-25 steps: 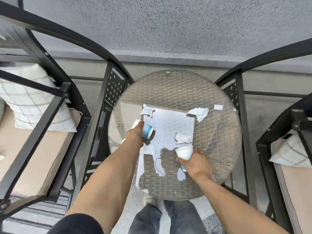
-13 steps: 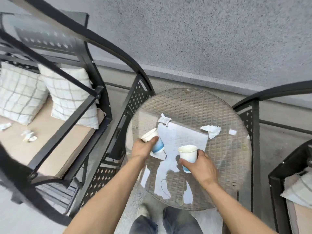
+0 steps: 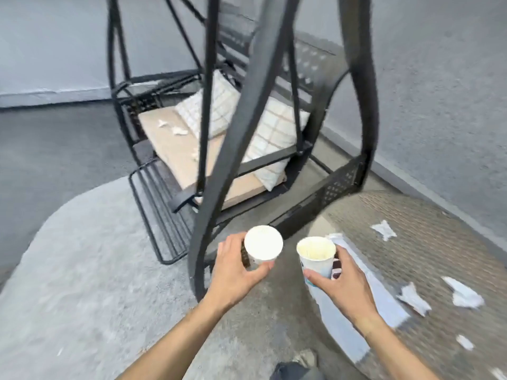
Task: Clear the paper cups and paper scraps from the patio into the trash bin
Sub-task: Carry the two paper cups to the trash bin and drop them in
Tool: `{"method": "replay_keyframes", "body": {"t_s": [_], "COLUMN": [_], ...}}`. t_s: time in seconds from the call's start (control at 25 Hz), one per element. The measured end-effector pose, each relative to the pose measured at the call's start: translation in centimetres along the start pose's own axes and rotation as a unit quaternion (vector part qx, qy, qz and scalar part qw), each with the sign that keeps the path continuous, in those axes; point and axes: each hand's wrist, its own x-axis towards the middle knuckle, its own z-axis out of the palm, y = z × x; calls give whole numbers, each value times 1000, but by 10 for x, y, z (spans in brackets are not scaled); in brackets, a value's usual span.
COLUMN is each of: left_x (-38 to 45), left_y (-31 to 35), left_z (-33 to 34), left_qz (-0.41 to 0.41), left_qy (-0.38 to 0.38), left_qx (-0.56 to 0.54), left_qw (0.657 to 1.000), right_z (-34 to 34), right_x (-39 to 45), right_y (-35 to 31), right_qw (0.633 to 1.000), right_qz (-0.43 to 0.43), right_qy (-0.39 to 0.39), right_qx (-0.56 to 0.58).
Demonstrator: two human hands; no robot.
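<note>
My left hand (image 3: pixel 233 272) grips a white paper cup (image 3: pixel 262 244), upright, in front of the black swing frame. My right hand (image 3: pixel 344 283) grips a second paper cup (image 3: pixel 317 253) with a blue band, also upright, at the left edge of the round glass-topped wicker table (image 3: pixel 428 215). Several torn paper scraps (image 3: pixel 463 293) lie on the table at the right. More paper scraps (image 3: pixel 175 128) lie on the swing's beige seat cushion (image 3: pixel 170 149). No trash bin is in view.
A black metal swing frame (image 3: pixel 233 133) with curved bars stands straight ahead, holding two checked pillows (image 3: pixel 271 138) and a slatted footrest (image 3: pixel 162 215). A pale rug (image 3: pixel 82 270) covers the floor at left. Grey walls close the back and right.
Both hands lifted their cups off the table and carried them left. My view swung left, so the table now sits at the right and the swing seat ahead.
</note>
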Motion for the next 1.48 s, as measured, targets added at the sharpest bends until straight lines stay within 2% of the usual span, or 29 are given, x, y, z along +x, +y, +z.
{"method": "replay_keyframes", "body": {"t_s": [0.2,0.32,0.56,0.84,1.04,1.16,1.48], "left_x": [-100,-182,-324,-423,-433,-414,-334], "left_y": [-82,-127,-190,-234,-272,-299,-359], "left_z": [-101,-162,-248,-300,-331,-355,-437], "left_qz": [-50,-113,-224,-329,-395,-412,-445], "left_qy": [123,204,340,455,487,499,505], "left_qx": [-2,-10,-11,-17,-49,-50,-92], "left_qw": [991,972,913,827,777,761,734], "right_z": [99,172,301,406,482,528,615], "right_x": [-45,-90,-189,-257,-257,-235,-158], "right_y": [-74,-120,-194,-255,-287,-311,-393], "right_qw": [989,970,908,822,790,781,788], "right_qz": [-104,-157,-271,-371,-380,-380,-341], "right_qy": [-108,-184,-319,-429,-478,-495,-512], "right_qx": [-8,-15,-22,-57,-46,-27,-17]}}
